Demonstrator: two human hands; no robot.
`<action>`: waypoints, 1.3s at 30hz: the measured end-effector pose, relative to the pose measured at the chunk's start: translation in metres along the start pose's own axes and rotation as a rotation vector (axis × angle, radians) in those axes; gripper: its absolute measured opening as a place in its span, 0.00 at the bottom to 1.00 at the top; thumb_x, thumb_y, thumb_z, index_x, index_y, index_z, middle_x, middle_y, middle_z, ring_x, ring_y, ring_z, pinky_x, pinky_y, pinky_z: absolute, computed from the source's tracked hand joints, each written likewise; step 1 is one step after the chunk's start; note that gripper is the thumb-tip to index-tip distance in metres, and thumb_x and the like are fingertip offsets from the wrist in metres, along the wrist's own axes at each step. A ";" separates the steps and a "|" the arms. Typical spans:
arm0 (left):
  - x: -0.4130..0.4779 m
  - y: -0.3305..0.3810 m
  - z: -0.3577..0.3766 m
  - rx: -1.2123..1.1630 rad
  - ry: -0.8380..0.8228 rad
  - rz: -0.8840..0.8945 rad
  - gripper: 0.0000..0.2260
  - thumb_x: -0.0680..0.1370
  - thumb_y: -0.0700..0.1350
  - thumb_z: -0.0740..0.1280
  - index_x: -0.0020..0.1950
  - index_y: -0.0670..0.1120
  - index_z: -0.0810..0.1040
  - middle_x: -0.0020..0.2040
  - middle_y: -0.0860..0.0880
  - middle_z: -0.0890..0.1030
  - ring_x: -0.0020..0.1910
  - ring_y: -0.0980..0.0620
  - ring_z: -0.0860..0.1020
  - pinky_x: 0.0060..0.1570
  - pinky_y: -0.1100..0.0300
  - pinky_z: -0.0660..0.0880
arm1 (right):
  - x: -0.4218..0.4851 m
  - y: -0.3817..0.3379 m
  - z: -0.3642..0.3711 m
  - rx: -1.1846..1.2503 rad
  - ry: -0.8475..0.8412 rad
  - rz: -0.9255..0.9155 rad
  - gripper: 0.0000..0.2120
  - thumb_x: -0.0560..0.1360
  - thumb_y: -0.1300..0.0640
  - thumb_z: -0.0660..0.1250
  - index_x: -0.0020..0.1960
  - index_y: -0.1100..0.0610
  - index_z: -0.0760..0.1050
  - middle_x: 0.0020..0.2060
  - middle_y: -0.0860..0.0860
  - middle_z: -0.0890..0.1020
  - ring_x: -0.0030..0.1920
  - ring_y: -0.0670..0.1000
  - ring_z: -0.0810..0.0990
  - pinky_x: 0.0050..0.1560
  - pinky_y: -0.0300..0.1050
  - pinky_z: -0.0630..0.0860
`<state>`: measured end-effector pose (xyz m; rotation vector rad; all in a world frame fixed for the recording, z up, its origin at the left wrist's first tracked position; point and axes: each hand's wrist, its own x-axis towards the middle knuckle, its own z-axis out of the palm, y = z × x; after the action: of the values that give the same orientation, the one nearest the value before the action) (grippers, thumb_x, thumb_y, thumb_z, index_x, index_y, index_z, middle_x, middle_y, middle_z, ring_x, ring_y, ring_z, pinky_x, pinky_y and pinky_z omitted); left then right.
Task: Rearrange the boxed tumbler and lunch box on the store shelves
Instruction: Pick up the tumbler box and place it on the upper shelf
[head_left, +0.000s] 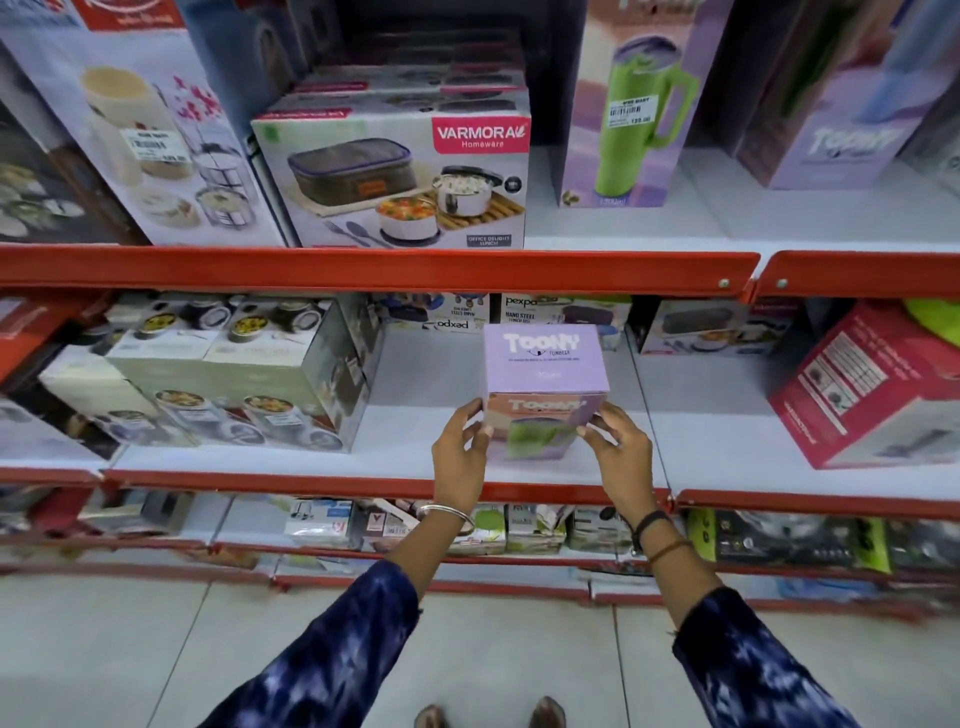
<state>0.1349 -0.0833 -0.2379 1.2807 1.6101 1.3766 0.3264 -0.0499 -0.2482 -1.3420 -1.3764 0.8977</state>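
Observation:
A lilac Toony tumbler box stands on the middle shelf, near its front. My left hand grips the box's left front corner. My right hand grips its right front corner. On the upper shelf, a white Varmora lunch box carton stands on top of the red rail, with more of the same stacked behind it. To the carton's right, a taller Toony tumbler box with a green tumbler picture stands upright.
Stacked lunch box cartons fill the middle shelf's left. A red carton lies tilted at its right. Pexpo boxes line the back. A red shelf rail runs just above the held box. Lower shelves hold small boxes.

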 end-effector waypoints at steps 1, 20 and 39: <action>-0.005 0.005 -0.004 -0.022 0.004 0.019 0.15 0.78 0.37 0.64 0.64 0.41 0.73 0.61 0.43 0.77 0.55 0.50 0.76 0.52 0.73 0.72 | -0.006 -0.005 -0.003 0.015 0.006 -0.012 0.16 0.73 0.68 0.67 0.60 0.62 0.76 0.61 0.57 0.78 0.58 0.55 0.79 0.62 0.51 0.75; 0.006 0.166 -0.075 -0.203 0.140 0.255 0.08 0.73 0.45 0.70 0.52 0.52 0.83 0.48 0.47 0.85 0.44 0.56 0.80 0.52 0.45 0.79 | 0.004 -0.178 -0.035 0.282 0.187 -0.392 0.16 0.71 0.62 0.71 0.58 0.56 0.75 0.49 0.31 0.79 0.48 0.37 0.80 0.50 0.32 0.76; 0.036 0.256 -0.038 -0.104 0.125 0.623 0.14 0.74 0.38 0.69 0.60 0.44 0.77 0.54 0.52 0.81 0.47 0.68 0.78 0.52 0.65 0.77 | 0.048 -0.237 -0.094 0.138 0.223 -0.621 0.25 0.70 0.61 0.72 0.67 0.55 0.71 0.53 0.37 0.80 0.52 0.35 0.78 0.57 0.39 0.77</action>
<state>0.1548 -0.0692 0.0220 1.7457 1.2354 1.9108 0.3585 -0.0423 0.0090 -0.8011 -1.4061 0.4000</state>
